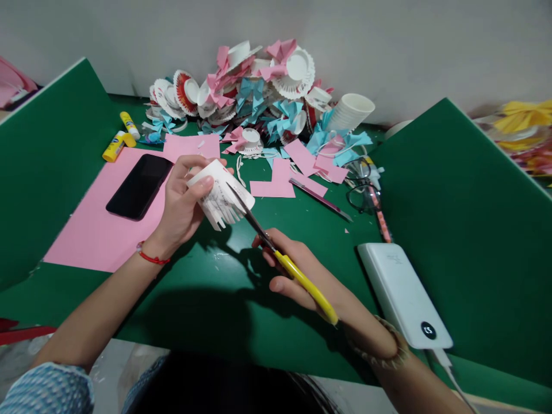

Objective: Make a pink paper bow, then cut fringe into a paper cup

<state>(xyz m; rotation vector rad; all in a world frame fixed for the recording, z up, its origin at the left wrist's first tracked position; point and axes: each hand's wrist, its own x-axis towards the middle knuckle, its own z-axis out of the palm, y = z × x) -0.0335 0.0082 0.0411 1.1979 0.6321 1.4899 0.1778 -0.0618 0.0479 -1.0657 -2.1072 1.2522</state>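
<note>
My left hand [183, 201] holds a white paper cup [221, 195] on its side above the green table; the cup's wall is cut into several strips. My right hand [302, 279] grips yellow-handled scissors [280, 253], whose blades reach into the cup's rim between the strips. A red cord is around my left wrist and a beaded bracelet around my right.
A black phone [140, 185] lies on a pink paper sheet [95, 230] at left, near two yellow glue sticks [116, 144]. A pile of cut cups and pink and blue paper bows [254, 92] fills the back. Stacked cups [351, 112], glasses [364, 192], white power bank [403, 293], green dividers [466, 230].
</note>
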